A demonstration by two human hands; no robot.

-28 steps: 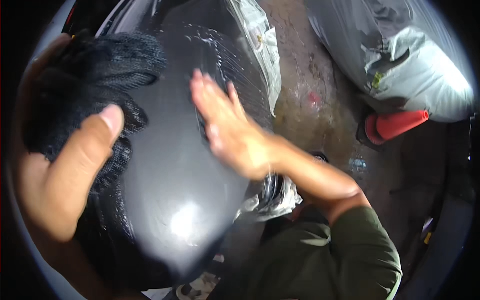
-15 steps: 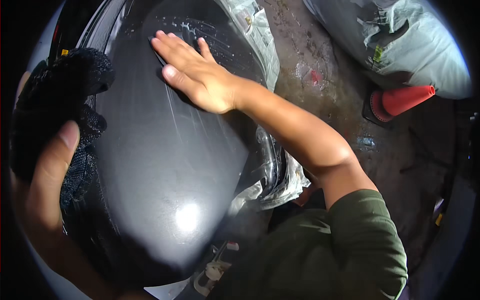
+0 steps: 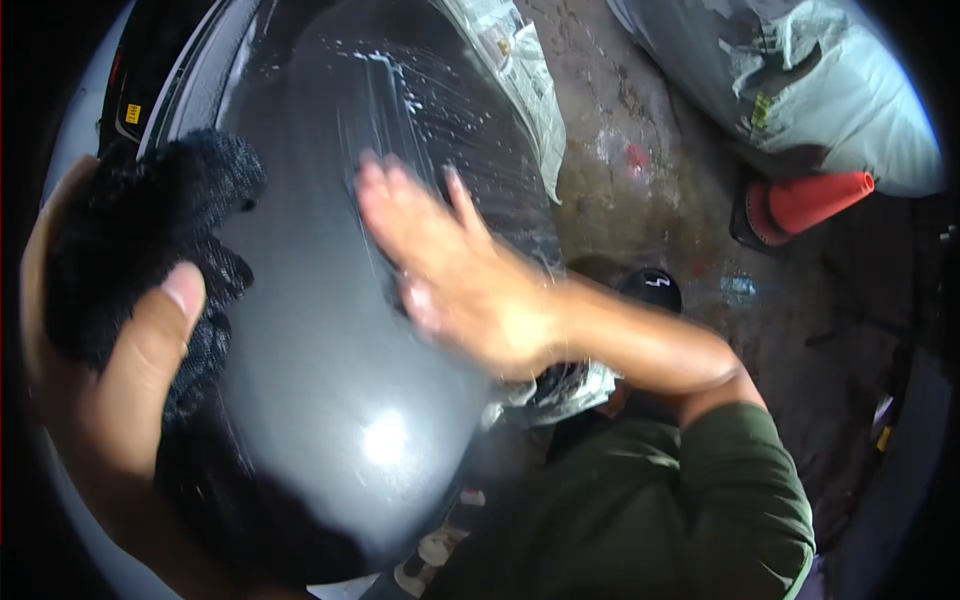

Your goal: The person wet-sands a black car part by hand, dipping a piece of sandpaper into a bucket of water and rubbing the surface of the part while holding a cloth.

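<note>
A smooth, dark grey car body panel (image 3: 310, 290) fills the middle of the view, wet and streaked with whitish drips toward its far end. Flat against it lies my right hand (image 3: 450, 260), fingers stretched out and slightly blurred by motion. A thin dark edge shows beside its fingers; whether a sheet lies under the palm I cannot make out. At the left, my left hand (image 3: 145, 370) is closed round a bunched, fuzzy black cloth (image 3: 150, 220), thumb on the near side, beside the panel's left edge. Its other fingers are mostly hidden.
Crumpled translucent plastic sheeting (image 3: 520, 85) runs along the panel's right edge. Across the wet floor (image 3: 620, 130), an orange cone (image 3: 810, 205) lies tilted near a large object under a pale cover (image 3: 850, 110). My dark shoe (image 3: 655, 288) stands right of the panel.
My right hand has slid across the panel toward me and a little to the right. My left hand, with the black cloth, has shifted slightly right. Fresh wet streaks show where the right hand was.
</note>
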